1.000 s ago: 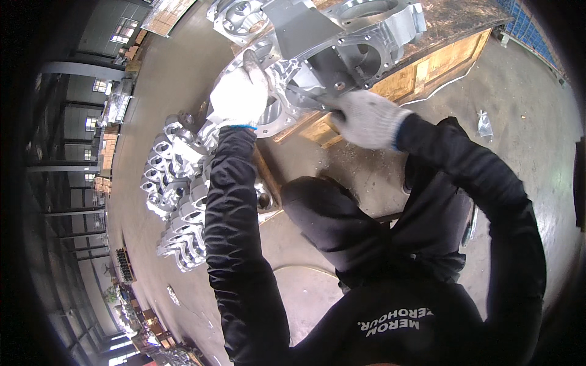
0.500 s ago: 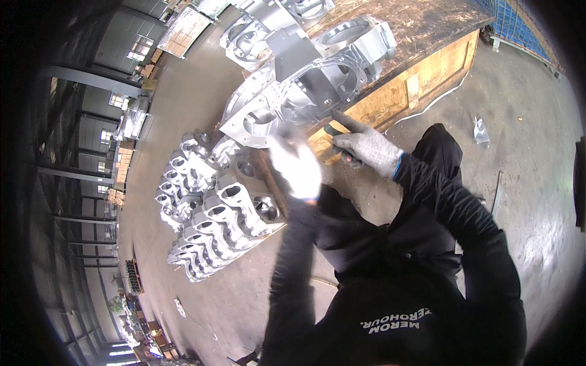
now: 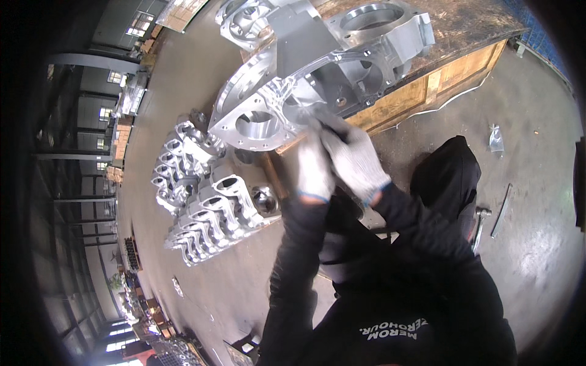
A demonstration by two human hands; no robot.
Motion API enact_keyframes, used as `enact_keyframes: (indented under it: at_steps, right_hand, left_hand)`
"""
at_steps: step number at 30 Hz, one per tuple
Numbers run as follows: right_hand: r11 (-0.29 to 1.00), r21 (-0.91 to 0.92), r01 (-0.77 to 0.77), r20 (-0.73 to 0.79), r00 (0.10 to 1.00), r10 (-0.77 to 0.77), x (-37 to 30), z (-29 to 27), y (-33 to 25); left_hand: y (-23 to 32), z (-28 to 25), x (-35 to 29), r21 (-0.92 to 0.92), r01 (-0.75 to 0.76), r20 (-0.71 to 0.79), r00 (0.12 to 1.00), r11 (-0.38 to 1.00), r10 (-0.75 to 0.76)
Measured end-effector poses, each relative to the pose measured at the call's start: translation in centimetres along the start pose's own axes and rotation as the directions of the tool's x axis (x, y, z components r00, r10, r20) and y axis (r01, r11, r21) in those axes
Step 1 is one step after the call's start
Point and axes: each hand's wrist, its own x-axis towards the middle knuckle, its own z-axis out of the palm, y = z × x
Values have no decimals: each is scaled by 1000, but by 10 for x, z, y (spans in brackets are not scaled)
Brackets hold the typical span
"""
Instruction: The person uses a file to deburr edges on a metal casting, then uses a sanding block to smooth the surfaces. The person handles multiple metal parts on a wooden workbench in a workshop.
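Observation:
A large silver metal casting (image 3: 276, 99) with round bored openings rests on a wooden bench (image 3: 470, 32). Both my hands, in whitish knit gloves, are together at the casting's near lower edge. My left hand (image 3: 315, 168) is smeared by motion, and its fingers cannot be made out. Beside it, my right hand (image 3: 357, 157) has its fingers bent and drawn together towards the casting. Something dark shows at those fingertips, too blurred to name. Whether either hand touches the metal is hard to tell.
Rows of smaller silver castings (image 3: 210, 213) stand low at the left of the bench. Another casting (image 3: 247, 24) lies at the back left. On the floor at right are a hammer (image 3: 482, 213), a thin metal bar (image 3: 502, 210) and a clear plastic bag (image 3: 495, 139).
My right hand has moved left and up to meet my left hand at the casting's edge. The view has shifted closer to the casting, and the hammer shows more fully.

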Motion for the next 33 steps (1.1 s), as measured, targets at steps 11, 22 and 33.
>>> enact_keyframes:
  at_steps: [11,22,33]
  right_hand:
    - [980,102,-171,-37,984,176,-19,13,-48]
    - [982,177,-68,-163,982,97,-47,19,-55]
    - [970,64,-236,-96,966,241,-5,15,-29]
  left_hand:
    - [0,-31,5,-170,302,195,943,938,-268]
    - [-7,-19,3,-523,535,280,843,663,-459]
    - [-70,-24,-1,-778,601,492,763,182,-419]
